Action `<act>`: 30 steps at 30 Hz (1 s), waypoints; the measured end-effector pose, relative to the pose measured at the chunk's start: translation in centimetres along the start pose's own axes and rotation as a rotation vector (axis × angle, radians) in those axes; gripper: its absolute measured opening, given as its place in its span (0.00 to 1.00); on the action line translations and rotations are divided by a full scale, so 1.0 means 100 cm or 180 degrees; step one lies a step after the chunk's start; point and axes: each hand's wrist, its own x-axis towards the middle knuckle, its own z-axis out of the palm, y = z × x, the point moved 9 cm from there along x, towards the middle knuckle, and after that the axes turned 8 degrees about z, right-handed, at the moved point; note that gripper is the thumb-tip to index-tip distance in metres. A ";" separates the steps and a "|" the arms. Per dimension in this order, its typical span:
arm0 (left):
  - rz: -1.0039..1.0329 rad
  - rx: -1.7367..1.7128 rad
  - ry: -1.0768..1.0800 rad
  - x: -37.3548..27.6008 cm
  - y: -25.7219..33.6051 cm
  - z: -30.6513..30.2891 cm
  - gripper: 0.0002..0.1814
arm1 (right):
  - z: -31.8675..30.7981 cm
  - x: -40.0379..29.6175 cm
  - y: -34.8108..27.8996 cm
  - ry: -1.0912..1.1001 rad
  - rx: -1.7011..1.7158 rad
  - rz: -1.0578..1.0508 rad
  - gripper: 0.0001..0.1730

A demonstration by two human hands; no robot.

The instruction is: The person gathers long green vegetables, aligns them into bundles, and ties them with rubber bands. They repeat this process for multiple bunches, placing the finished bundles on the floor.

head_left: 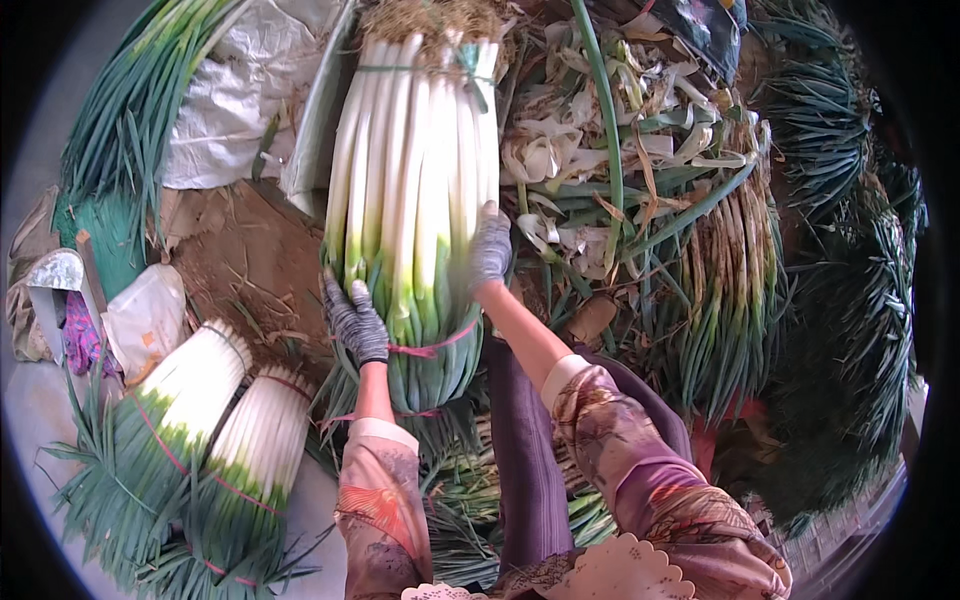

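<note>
A large bundle of long green onions point(409, 165) lies before me, roots at the far end and leaves towards me. A green band point(386, 68) ties it below the roots, and a pink string point(442, 345) crosses its green leaves. My left hand point(356, 319), in a grey glove, grips the bundle's left side just above the string. On the opposite side, my right hand point(491, 247), also gloved, clasps it a little higher up, with the thumb pointing towards the roots. The underside of the bundle is hidden.
Two tied green onion bundles point(259, 435) lie at lower left. Peeled skins and leaf scraps point(555, 150) are heaped at right, beside untrimmed onions point(727, 262). A white plastic sack point(240, 97) lies at upper left. Dark green leaves point(817, 360) are piled along the far right.
</note>
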 end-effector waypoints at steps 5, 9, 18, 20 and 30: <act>-0.0853 -0.0710 -0.0342 0.011 -0.073 0.005 0.29 | -0.001 -0.047 -0.058 0.0523 -0.0767 0.0457 0.38; -0.0838 -0.0372 -0.0366 0.011 -0.075 0.001 0.29 | -0.001 -0.074 -0.079 0.0829 -0.1111 0.0211 0.45; -0.0263 0.0764 0.0014 -0.020 0.020 -0.005 0.29 | -0.026 -0.026 -0.035 0.0321 -0.0777 0.0074 0.44; -0.0878 -0.0274 0.0035 -0.010 0.020 -0.010 0.28 | -0.038 -0.016 -0.028 0.0243 -0.0817 -0.0009 0.44; -0.2646 -0.3396 -0.1190 0.017 -0.139 0.113 0.31 | -0.029 -0.016 -0.028 0.0135 -0.0293 -0.0019 0.43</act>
